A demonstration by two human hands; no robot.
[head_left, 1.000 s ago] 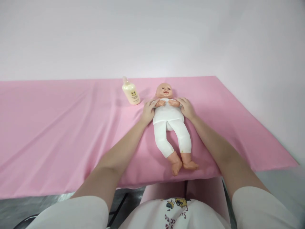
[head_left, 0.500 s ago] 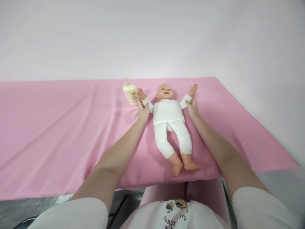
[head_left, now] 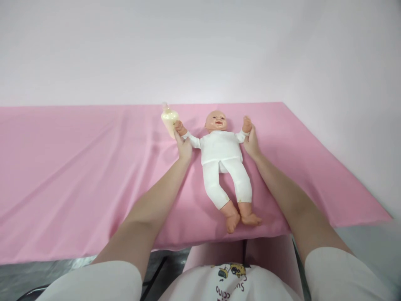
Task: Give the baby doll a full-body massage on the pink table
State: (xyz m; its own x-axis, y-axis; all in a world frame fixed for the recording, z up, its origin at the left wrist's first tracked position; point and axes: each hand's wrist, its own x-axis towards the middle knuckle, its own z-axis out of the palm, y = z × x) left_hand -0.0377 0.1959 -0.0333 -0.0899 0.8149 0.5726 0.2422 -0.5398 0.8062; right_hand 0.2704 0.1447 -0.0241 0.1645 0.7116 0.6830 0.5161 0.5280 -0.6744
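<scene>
Pink cloth (head_left: 78,167), smooth with a few long creases, covers the whole table and hangs a little over its near edge, giving a soft, even bed for what lies on it; behind it rises a plain pale wall (head_left: 200,46). Lying face up on the cloth, right of centre and close to the near edge, is the plastic baby doll in a white top and white leggings (head_left: 222,152), head toward the wall and bare feet toward the person, so its whole front is within reach of both arms. The person's left hand (head_left: 183,146) is closed around the doll's sleeved forearm at the wrist on that side, and the right hand (head_left: 251,141) is closed in the same way on the other wrist; both doll arms are spread out and up from the body, which leaves the chest uncovered. The legs lie loose and slightly bent, untouched. Just beyond the left hand stands a small cream plastic bottle with a printed face (head_left: 169,119), partly hidden by the doll's raised fist, near the doll but off to its side
</scene>
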